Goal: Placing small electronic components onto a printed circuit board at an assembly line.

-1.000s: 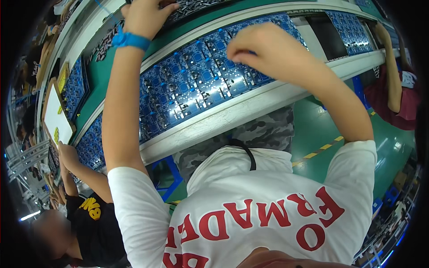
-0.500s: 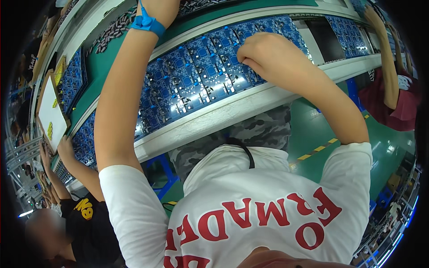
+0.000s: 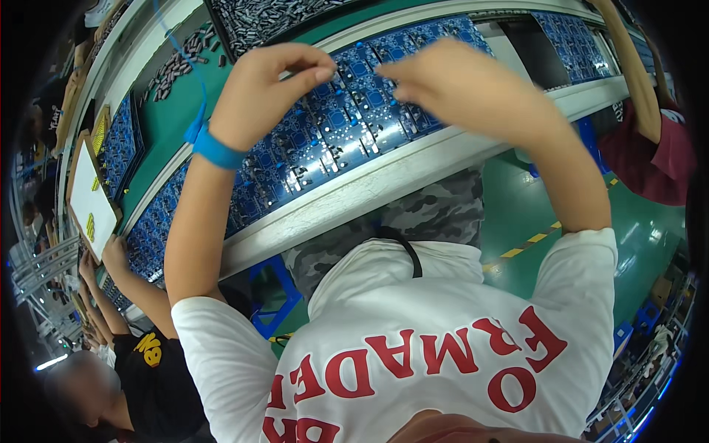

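Note:
A row of blue circuit boards, dotted with small parts, lies on the line in front of me. Over its far edge, my left hand has thumb and forefinger pinched together; whatever sits between the tips is too small to make out. A blue strap with a cord circles that wrist. My right hand hovers above the boards to the right, its fingers pointing toward the left hand and smeared by motion, so I cannot see whether they hold anything.
Beyond the boards, a black tray is heaped with small dark cylindrical parts, with a loose pile beside it. Stacked boards and a white panel stand at left. Co-workers' arms reach in at both sides.
My left hand has come back from the far tray area, down to the boards with its fingers pinched. My right hand has lifted slightly and its fingers have extended toward the left hand.

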Demonstrator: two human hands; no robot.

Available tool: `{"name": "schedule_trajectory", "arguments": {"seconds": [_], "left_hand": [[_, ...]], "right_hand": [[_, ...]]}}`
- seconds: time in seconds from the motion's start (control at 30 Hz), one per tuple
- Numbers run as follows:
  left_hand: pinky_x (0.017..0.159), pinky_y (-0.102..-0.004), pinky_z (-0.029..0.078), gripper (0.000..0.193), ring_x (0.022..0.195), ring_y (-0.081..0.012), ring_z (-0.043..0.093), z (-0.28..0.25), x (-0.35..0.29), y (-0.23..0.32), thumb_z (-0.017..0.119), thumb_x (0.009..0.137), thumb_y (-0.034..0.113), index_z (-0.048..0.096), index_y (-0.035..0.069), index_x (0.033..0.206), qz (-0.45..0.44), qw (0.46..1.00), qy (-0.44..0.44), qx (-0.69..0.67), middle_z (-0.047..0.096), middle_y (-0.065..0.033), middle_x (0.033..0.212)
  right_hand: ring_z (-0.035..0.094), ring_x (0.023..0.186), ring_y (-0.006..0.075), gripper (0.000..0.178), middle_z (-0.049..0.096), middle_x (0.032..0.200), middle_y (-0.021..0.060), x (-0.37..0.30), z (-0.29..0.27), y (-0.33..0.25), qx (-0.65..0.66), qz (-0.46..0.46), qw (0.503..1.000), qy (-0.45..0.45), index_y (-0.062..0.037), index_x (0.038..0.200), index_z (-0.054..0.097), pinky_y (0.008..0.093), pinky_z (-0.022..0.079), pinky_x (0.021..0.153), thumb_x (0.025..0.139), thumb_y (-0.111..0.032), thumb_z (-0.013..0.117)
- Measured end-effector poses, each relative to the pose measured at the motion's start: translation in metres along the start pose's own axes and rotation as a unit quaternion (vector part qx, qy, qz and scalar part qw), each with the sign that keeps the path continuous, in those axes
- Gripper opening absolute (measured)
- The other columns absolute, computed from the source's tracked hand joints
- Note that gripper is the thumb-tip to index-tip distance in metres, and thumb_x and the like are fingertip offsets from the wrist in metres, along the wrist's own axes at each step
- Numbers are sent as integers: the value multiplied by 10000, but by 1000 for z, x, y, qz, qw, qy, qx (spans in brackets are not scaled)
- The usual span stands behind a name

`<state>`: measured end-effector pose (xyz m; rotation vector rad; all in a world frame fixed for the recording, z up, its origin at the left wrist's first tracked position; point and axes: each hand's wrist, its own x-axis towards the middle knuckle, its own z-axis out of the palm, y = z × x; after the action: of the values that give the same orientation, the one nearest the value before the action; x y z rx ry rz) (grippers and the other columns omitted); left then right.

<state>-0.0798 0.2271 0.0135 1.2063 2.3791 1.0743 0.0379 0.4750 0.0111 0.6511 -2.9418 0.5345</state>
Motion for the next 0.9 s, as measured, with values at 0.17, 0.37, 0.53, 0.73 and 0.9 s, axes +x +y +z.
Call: {"name": "schedule_trajectory", "arguments": {"seconds": [0.17, 0.37, 0.53, 0.73, 0.9], "left_hand": [[820, -298, 554, 156, 913, -132, 707, 9, -8, 15, 739, 922, 95, 770, 6, 1047, -28, 994, -29, -98, 777, -79, 978], [796, -321, 545, 118, 860, -200, 707, 26, -19, 34, 749, 895, 68, 771, 12, 997, -20, 998, -21, -55, 761, -81, 939], [854, -359, 457, 110, 904, -239, 669, 46, -27, 53, 725, 876, 36, 756, 71, 976, 113, 986, -34, 116, 736, -57, 921], [890, -378, 347, 170, 955, -209, 626, 55, -28, 46, 711, 861, 12, 737, 131, 980, 147, 983, -58, 96, 728, -15, 935], [873, -384, 337, 183, 910, -213, 597, 54, -23, 46, 744, 834, 22, 743, 145, 970, 154, 976, -74, 137, 727, 9, 904]], "right_hand": [[718, 916, 362, 293, 751, 967, 202, 49, -53, 86, 112, 49, 978, 169, -14, 1032, 770, 434, 560, 821, 895, -250, 664], [715, 914, 363, 261, 749, 956, 203, 96, -16, 130, 51, 155, 972, 172, -27, 992, 782, 443, 558, 816, 859, -237, 705], [718, 896, 351, 216, 753, 920, 192, 96, -8, 135, 81, 166, 960, 211, -30, 935, 784, 443, 559, 813, 846, -220, 733], [713, 886, 348, 205, 754, 921, 183, 88, -4, 133, 127, 151, 943, 267, -27, 932, 784, 444, 557, 817, 868, -213, 726], [709, 899, 349, 207, 755, 937, 182, 86, -8, 128, 125, 167, 941, 267, -28, 944, 789, 443, 555, 824, 879, -212, 719]]}}
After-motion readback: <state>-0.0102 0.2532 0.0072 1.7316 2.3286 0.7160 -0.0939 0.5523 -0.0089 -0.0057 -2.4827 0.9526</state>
